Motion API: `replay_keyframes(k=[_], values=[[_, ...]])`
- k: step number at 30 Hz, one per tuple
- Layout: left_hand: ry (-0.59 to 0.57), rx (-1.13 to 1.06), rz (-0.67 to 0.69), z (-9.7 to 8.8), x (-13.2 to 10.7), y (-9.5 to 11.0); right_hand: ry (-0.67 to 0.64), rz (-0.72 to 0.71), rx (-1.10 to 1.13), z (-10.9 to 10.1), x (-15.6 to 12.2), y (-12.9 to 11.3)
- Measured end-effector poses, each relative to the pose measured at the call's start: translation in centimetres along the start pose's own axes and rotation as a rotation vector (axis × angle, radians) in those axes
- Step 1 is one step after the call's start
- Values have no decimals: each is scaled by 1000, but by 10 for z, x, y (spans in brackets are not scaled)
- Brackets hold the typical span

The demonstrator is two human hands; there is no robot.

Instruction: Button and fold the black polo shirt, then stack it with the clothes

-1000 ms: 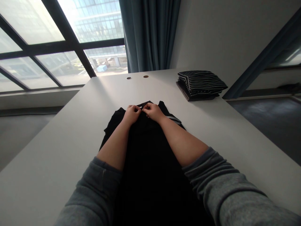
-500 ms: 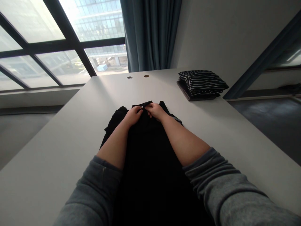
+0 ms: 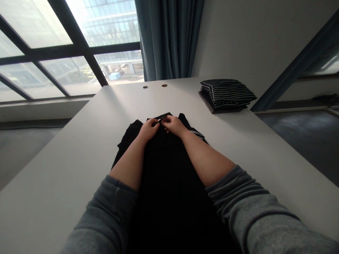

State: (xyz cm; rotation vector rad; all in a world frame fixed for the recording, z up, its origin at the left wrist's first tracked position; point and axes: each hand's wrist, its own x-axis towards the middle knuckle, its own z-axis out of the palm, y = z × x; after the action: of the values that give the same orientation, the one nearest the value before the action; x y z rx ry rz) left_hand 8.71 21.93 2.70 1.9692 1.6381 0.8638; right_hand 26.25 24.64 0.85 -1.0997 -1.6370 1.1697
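Note:
A black garment [image 3: 169, 169] lies spread on the white table, reaching from under my forearms to its bunched far edge; its exact kind is hard to tell. At that edge my left hand [image 3: 149, 129] pinches the cloth between thumb and fingers. Close beside it, my right hand [image 3: 173, 125] also has its fingertips closed on the edge. A small pale spot shows between the two hands, too small to name. Grey trim [image 3: 197, 134] is visible on the garment's right side, just past my right wrist.
Folded black-and-white striped cloth items [image 3: 229, 92] are stacked at the table's back right. Two round cable holes [image 3: 164, 85] sit near the far edge of the white table [image 3: 79, 155]. Beyond stand a blue curtain [image 3: 171, 42] and a window [image 3: 113, 24].
My fingers have shifted very slightly at the garment's far edge, and a bit more of the grey trim shows. Both hands stay at the same spot.

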Motion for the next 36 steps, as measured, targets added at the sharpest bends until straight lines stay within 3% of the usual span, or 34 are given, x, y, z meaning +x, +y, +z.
replay_keyframes(k=[5, 8, 12, 15, 17, 20, 23, 26, 29, 36], values=[[63, 171, 81, -5, -1, -1, -22, -51, -75, -1, 5, 11], [104, 315, 85, -7, -5, 2, 11, -152, -194, -2, 7, 13], [154, 431, 0, -9, -8, 6, 24, -222, -488, -2, 7, 9], [227, 488, -79, -11, -7, 3, -24, -187, -711, -1, 6, 6], [197, 504, -149, -11, -6, -3, -20, -141, -780, -2, 5, 5], [116, 489, -191, -7, -2, -15, 156, -40, -777, -7, 6, 5], [153, 453, -187, -3, 1, -24, 331, -106, -746, -12, 9, 7], [165, 405, -261, -1, 1, -25, 165, -225, -742, -11, 12, 9], [150, 363, -306, -4, 1, -22, -14, -182, -747, -7, 12, 11], [182, 282, -369, -12, 6, -20, 64, -146, -735, -8, 9, 7]])
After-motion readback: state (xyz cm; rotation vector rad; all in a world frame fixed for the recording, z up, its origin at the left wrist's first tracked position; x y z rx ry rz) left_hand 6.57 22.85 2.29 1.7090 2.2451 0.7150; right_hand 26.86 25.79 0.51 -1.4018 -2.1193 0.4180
